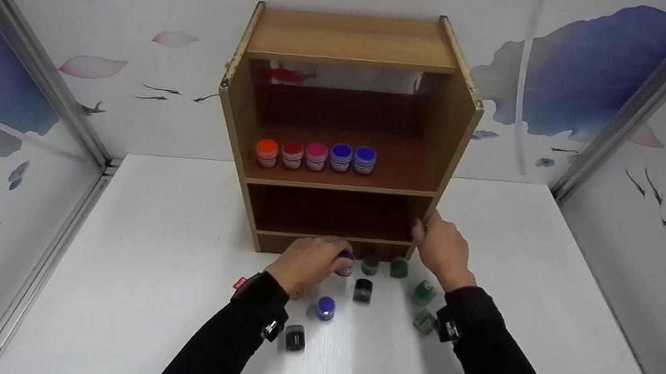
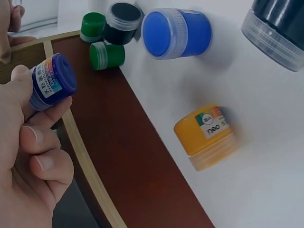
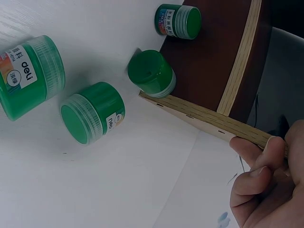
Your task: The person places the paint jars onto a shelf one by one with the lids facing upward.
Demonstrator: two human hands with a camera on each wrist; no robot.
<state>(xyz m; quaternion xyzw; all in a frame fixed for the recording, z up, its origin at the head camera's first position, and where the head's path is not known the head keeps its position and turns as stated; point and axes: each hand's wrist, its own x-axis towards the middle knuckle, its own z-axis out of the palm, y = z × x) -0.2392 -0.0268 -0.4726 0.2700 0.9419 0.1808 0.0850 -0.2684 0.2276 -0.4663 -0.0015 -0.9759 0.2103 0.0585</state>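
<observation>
My left hand (image 1: pixel 308 262) pinches a dark blue paint jar (image 2: pixel 50 81) between thumb and fingers, just in front of the wooden shelf's (image 1: pixel 356 39) bottom board. Its lid and label show in the left wrist view. At the shelf's right side panel, my right hand (image 1: pixel 444 250) grips the front edge low down; in the right wrist view the fingers (image 3: pixel 251 183) bend around that edge. An orange-yellow jar (image 2: pixel 206 137) lies beneath the left forearm. Near the right hand are green jars (image 1: pixel 399 267), some touching or close to the shelf's base.
On the middle board, orange (image 1: pixel 266 153), red (image 1: pixel 292 155), pink (image 1: pixel 316 157) and two blue jars (image 1: pixel 340 158) stand in a row. A blue jar (image 1: pixel 325 308) and black jars (image 1: pixel 362 291) are on the white table (image 1: pixel 139 290). Patterned walls (image 1: pixel 640 184) enclose it.
</observation>
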